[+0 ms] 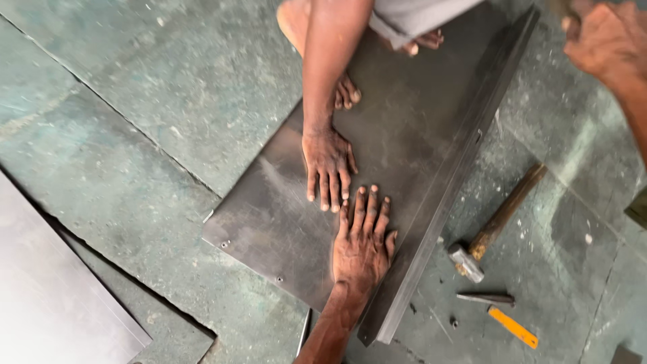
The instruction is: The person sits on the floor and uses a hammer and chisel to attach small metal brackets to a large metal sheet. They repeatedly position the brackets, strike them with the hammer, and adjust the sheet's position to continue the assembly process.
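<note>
Pressing down on the dark metal sheet (283,202), my left hand (360,237) lies flat near its lower end. That grip is fully spread, palm down, clasping nothing and only bearing on the steel. Just above it, fingertips almost meeting mine, a co-worker's hand (328,162) is flattened on the same sheet. Their bare foot (346,93) also stands on it further up.

My right hand (608,42) is raised at the upper right, well apart from the sheet. Its fingers are curled, but I cannot tell whether that grip has anything in it.

The sheet rests on the green floor (135,121), running slantwise. Its long right edge (445,195) already stands up as a folded lip, straight along its whole length, so I judge the bend to be made. Small holes show near the lower left edge. A hammer (499,222) lies untouched on the floor beside the lip, with a dark chisel (485,297) and a yellow-handled tool (513,327) near it. A paler sheet (54,296) lies at the lower left.
</note>
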